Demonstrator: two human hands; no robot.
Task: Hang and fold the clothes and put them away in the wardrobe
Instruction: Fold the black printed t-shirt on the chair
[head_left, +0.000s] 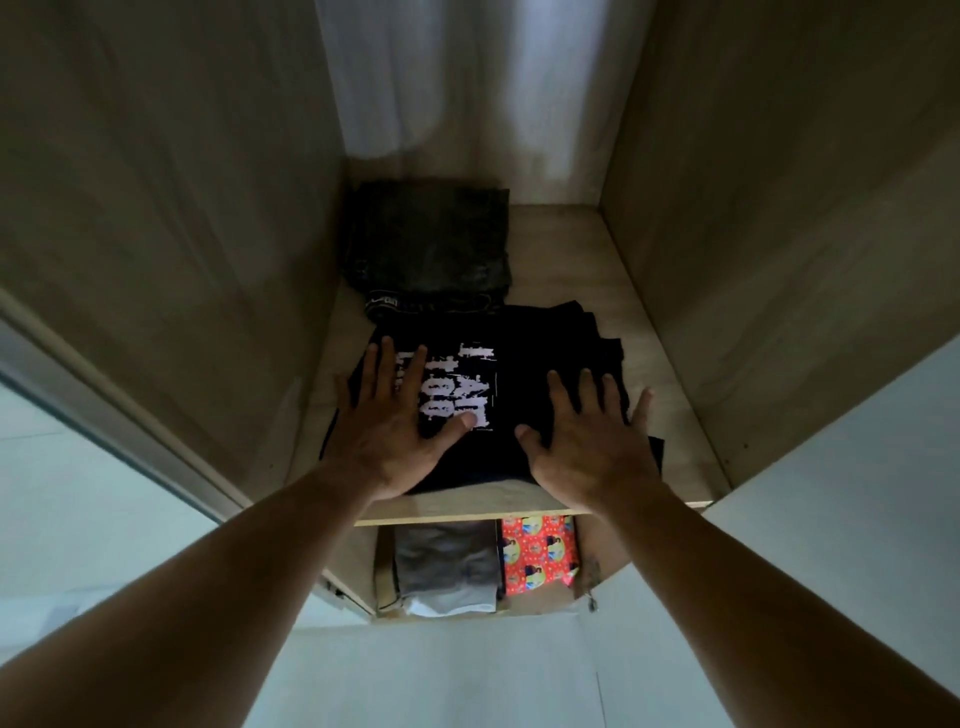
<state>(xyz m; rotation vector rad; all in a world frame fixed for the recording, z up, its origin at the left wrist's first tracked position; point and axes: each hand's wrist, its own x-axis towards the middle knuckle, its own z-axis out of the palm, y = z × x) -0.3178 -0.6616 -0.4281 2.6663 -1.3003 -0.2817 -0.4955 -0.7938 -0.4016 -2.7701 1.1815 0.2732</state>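
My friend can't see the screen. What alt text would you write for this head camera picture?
The left hand and right hand press flat on a folded black T-shirt with white lettering, on a wooden wardrobe shelf. Folded dark jeans lie behind it; the compartment below holds folded grey clothes and a red patterned item.

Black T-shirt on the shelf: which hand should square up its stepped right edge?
Right, probably. The right hand lies flat next to those stepped layers of the black T-shirt; the left hand rests on the white print, across the shirt.
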